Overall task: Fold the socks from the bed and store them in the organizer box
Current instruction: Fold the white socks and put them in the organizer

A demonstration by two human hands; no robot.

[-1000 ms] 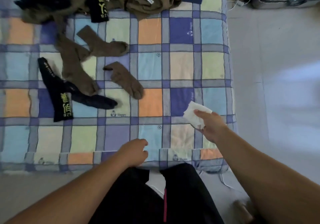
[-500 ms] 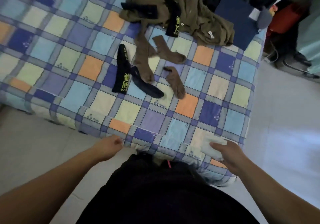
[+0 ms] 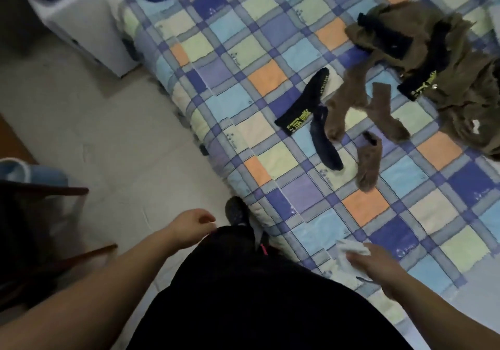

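Sock (image 3: 349,255) in right hand (image 3: 374,264), bedside.

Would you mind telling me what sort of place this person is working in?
Most likely a bedroom at home. A bed with a checked quilt fills most of the view, loose socks such as a black sock lie on it beside a heap of brown clothing, and the floor is pale tile.
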